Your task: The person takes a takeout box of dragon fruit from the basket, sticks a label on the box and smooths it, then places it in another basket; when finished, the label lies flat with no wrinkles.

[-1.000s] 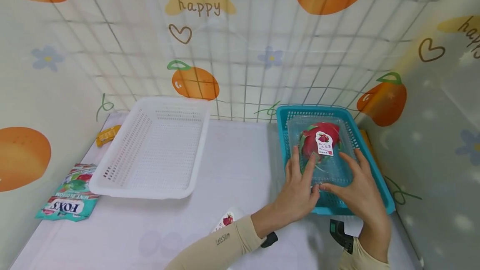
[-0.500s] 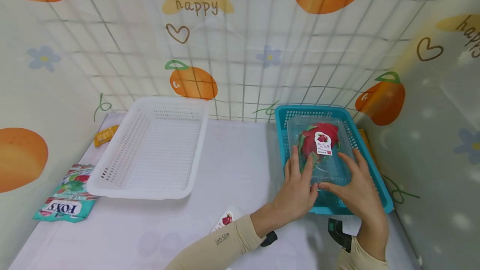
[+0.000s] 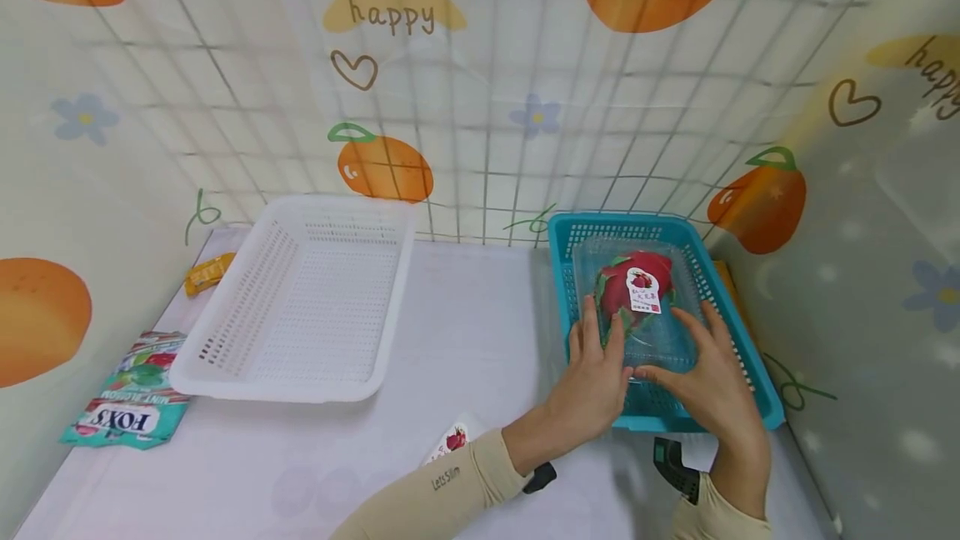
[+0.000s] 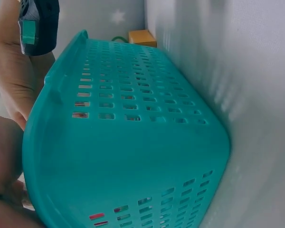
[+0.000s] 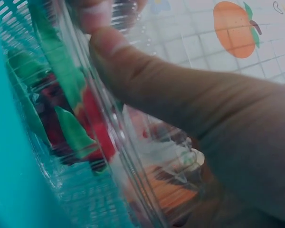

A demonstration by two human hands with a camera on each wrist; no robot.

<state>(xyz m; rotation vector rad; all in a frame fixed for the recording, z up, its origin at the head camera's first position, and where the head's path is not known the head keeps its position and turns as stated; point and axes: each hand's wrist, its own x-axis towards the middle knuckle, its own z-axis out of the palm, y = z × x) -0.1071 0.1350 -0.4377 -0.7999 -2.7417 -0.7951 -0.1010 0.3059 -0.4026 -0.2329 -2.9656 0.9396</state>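
In the head view, a clear plastic clamshell box (image 3: 675,347) sits within the turquoise basket (image 3: 557,282) at right. Inside the box lies a red dragon fruit (image 3: 617,294) with green scales, under a white label (image 3: 643,291). My left hand (image 3: 588,386) holds the box's near left part, two fingers stretched over the lid. At the near right corner my right hand (image 3: 716,390) grips with thumb and curved fingers, the thumbs meeting at the front edge. The right wrist view shows my right thumb (image 5: 166,92) against the clear rim (image 5: 126,142). Basket walls hide the box's underside.
A white basket (image 3: 386,323) stands at left. Beside it lie a teal FOX'S candy bag (image 3: 127,398) and a yellow-orange packet (image 3: 208,273). A white label sheet (image 3: 452,440) lies partly under my left sleeve. An orange-yellow box (image 4: 142,38) stands behind the turquoise basket, near the curtain wall.
Both hands keep their hold on the clamshell box, almost still. The head view has shifted slightly, so the whole scene sits a little further left.
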